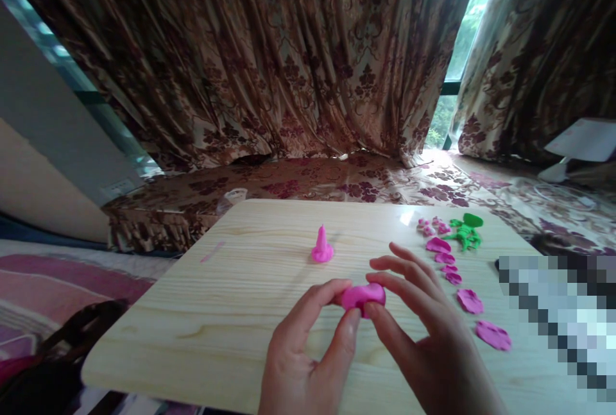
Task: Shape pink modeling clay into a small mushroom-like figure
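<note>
A lump of pink modelling clay (pixel 364 297) is pinched between my two hands, above the front half of the wooden table. My left hand (pixel 310 341) grips its left side between thumb and forefinger. On the other side, my right hand (pixel 418 322) presses it with the thumb below and a finger on top, the remaining fingers raised. The lump looks rounded, with a dent in its front. Beyond the hands stands a pink clay cone (pixel 322 245) on a ruffled round base.
Along the table's (pixel 192 331) right side lie flat pink clay pieces (pixel 470 301), small pink clay bits (pixel 433 227) and green clay parts (pixel 466 232). A pink smear (pixel 212 252) marks the left. A clear cup (pixel 233 199) stands past the far edge; a blurred-out patch covers the right.
</note>
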The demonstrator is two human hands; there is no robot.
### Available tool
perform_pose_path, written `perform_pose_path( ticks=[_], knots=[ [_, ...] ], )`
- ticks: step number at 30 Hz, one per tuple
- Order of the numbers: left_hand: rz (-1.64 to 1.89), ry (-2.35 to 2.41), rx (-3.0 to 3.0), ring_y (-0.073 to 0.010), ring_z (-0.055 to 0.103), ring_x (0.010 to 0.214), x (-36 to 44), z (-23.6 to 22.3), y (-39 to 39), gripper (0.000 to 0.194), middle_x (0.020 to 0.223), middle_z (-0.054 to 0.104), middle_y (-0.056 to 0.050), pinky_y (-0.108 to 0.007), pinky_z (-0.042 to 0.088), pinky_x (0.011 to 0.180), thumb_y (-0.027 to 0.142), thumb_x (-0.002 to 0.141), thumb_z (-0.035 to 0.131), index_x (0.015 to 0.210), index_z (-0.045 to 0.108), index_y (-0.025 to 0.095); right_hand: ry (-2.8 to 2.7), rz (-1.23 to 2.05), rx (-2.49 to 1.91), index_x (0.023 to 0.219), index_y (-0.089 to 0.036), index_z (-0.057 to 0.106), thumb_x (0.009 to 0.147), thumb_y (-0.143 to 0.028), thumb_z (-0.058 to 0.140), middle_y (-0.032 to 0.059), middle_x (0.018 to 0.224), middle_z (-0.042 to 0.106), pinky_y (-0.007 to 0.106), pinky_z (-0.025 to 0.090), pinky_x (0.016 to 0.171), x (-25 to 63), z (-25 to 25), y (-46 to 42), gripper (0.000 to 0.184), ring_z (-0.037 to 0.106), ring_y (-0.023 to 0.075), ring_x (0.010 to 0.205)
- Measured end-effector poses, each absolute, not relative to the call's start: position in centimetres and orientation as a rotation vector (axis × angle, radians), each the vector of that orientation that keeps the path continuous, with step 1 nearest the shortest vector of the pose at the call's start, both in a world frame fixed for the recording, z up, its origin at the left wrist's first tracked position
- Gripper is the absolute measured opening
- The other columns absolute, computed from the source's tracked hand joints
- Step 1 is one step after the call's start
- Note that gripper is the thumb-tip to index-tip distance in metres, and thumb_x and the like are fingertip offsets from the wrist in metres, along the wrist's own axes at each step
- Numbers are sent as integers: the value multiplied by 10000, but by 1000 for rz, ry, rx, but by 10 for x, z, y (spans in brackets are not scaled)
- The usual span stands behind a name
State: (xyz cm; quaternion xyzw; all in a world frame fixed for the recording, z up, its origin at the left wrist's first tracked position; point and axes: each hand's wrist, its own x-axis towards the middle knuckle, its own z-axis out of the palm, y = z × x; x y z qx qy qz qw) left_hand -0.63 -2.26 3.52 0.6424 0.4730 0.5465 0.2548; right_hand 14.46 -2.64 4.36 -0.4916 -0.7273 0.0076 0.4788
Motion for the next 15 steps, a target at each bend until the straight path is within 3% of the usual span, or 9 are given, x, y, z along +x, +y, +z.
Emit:
perform_pose_path(
  ticks=[3, 7, 15],
  knots=[
    [1508, 1268, 2019, -212, 616, 1040, -7, 42, -19, 288, 1096, 662, -39, -372, 497, 933, 160, 769, 635, 1044, 647, 245, -1811, -46, -1180, 992, -227, 636, 809, -149, 596, 75, 1107, 626, 494, 423, 1009, 145, 45, -25, 202, 420, 272, 1268],
    [1464, 1247, 2198, -165, 639, 950, -8, 47, -16, 288, 995, 693, -6, -324, 497, 905, 92, 785, 605, 1021, 646, 253, -1837, -124, -1194, 984, -224, 648, 798, -136, 611, 80, 1138, 603, 491, 410, 1009, 146, 47, -26, 209, 382, 281, 1294],
    [1416, 1244, 2045, -158, 653, 861, -8, 46, -18, 199, 920, 694, -20, -275, 530, 791, 108, 801, 589, 947, 673, 214, -1872, -137, -1190, 983, -219, 651, 815, -149, 602, 84, 1144, 608, 506, 401, 1005, 142, 47, -28, 189, 378, 291, 1291]
  ],
)
